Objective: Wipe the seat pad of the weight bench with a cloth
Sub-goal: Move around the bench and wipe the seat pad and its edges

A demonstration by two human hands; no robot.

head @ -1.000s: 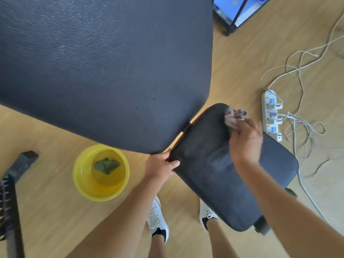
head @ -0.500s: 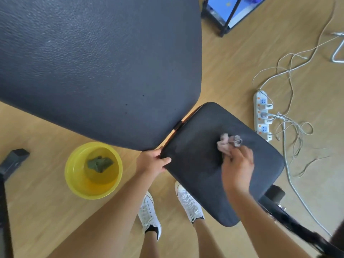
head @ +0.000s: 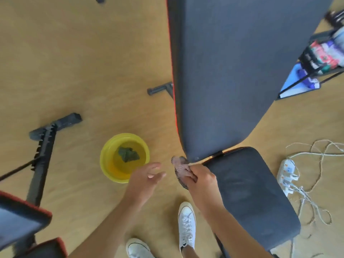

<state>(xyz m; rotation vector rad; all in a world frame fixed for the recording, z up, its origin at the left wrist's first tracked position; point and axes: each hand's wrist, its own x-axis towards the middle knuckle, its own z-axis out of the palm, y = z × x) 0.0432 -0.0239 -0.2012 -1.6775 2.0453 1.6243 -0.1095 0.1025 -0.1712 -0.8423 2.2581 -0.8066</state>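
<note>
Cloth [head: 180, 169], pinkish with a dark mesh edge, sits bunched in the right hand [head: 202, 178] near the middle of the frame, the fingers closed tight around it. That hand is at the left front corner of the seat pad [head: 249, 198], and part of the cloth hangs off the pad's edge over the wooden floor [head: 74, 62]. The seat pad is dark and smooth, lying in the lower right of the frame and running toward the bottom right corner. Just above it, apart by a narrow gap, the long back pad [head: 232, 71] of the bench fills the upper middle and upper right, with a thin red line along its left edge.

The left hand [head: 146, 178] is just left of the right hand, palm partly up, fingers spread apart and holding nothing. It hovers over the floor at the near rim of a yellow bowl [head: 106, 161], which stands left of centre and holds liquid with a dark green rag [head: 128, 154] lying in it.

Two white shoes [head: 187, 226] show at the bottom centre. A white power strip [head: 285, 172] with tangled white cords [head: 314, 198] lies on the floor at the right edge, near the seat pad. A black metal frame [head: 43, 151] stands at the left.
</note>
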